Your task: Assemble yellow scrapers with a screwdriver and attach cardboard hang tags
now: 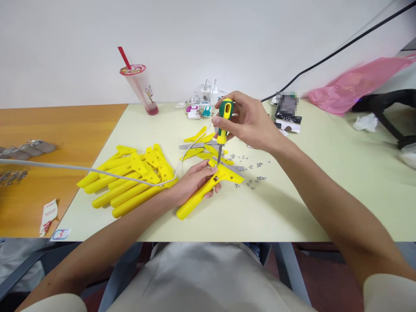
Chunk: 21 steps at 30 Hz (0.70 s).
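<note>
My left hand (199, 181) is closed around a yellow plastic scraper (196, 200), near where its handle meets the wide head. A green and yellow screwdriver (222, 135) stands upright in my right hand (248, 121), its fingers wrapped on the handle. The tip meets the scraper's head; the screw under it is too small to make out. Behind the scraper lie loose yellow head plates (195, 152) and grey metal blades (190, 146). Small silver screws (260, 178) are scattered to the right of it.
Several yellow scraper handles (130, 196) are piled at the left, with a white cable (81, 168) running across them. A cup with a red straw (141, 89) stands at the back. Behind are chargers (205, 97), a black package (287, 115) and a pink bag (354, 84).
</note>
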Each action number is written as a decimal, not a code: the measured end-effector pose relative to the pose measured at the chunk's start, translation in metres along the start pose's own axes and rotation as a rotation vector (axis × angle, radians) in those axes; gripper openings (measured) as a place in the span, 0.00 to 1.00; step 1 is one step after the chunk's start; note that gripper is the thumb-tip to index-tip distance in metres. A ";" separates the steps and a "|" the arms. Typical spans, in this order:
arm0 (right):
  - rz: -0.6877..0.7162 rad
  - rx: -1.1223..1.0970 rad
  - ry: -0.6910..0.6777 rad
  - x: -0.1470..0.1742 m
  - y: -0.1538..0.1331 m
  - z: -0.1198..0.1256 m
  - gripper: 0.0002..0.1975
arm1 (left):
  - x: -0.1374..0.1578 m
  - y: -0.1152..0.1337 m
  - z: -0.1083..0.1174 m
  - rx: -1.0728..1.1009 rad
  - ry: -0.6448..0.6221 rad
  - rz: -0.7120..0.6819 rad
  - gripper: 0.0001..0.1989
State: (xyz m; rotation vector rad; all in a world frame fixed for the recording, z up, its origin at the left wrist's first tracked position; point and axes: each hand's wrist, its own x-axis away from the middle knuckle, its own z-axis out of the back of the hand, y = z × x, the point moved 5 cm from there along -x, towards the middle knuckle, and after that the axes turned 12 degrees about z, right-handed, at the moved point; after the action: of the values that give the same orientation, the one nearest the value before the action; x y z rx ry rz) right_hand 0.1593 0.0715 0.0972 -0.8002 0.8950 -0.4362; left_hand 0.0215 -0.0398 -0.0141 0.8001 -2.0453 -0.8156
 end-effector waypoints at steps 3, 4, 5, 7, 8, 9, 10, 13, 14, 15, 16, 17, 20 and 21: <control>-0.001 0.005 0.008 0.000 -0.002 0.000 0.32 | 0.000 0.000 0.000 0.000 -0.007 0.000 0.17; -0.002 0.009 0.017 0.000 -0.003 0.000 0.31 | 0.000 -0.001 0.000 -0.002 -0.007 0.000 0.17; -0.003 0.010 0.027 0.000 -0.003 0.000 0.31 | 0.000 -0.001 0.000 -0.004 -0.007 0.001 0.17; -0.006 0.007 0.039 0.001 -0.003 -0.001 0.31 | 0.000 -0.001 -0.001 -0.007 -0.003 0.000 0.17; -0.008 0.003 0.040 0.001 -0.003 -0.001 0.32 | 0.000 0.000 -0.001 -0.007 0.000 -0.001 0.16; -0.008 0.000 0.039 0.001 -0.002 -0.002 0.33 | 0.000 0.000 -0.001 -0.006 0.003 -0.002 0.16; -0.008 0.000 0.035 0.001 -0.002 -0.002 0.34 | 0.000 0.000 -0.001 -0.005 0.004 -0.002 0.16; -0.003 0.008 0.026 0.001 0.000 -0.002 0.35 | 0.000 0.001 -0.002 -0.003 0.005 0.005 0.17; 0.001 0.010 0.022 0.001 0.000 -0.002 0.35 | 0.000 0.001 -0.002 -0.003 0.005 0.009 0.17; 0.006 0.011 0.018 0.001 0.000 -0.002 0.34 | 0.001 0.001 -0.002 -0.002 0.007 0.010 0.18; 0.009 0.010 0.014 0.001 0.000 -0.002 0.33 | 0.001 0.001 -0.002 0.000 0.007 0.011 0.18; 0.010 0.009 0.010 0.001 0.000 -0.002 0.32 | 0.001 0.001 -0.002 0.002 0.007 0.011 0.18; 0.005 0.005 0.006 0.000 -0.002 -0.003 0.31 | 0.001 0.001 -0.002 0.005 0.001 0.009 0.17; 0.003 0.003 0.005 0.000 -0.003 -0.003 0.30 | 0.001 0.001 -0.003 0.006 -0.002 0.010 0.17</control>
State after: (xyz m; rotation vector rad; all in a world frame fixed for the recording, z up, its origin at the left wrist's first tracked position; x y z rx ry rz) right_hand 0.1572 0.0685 0.0982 -0.7951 0.8997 -0.4373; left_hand 0.0231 -0.0407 -0.0121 0.7916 -2.0528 -0.8058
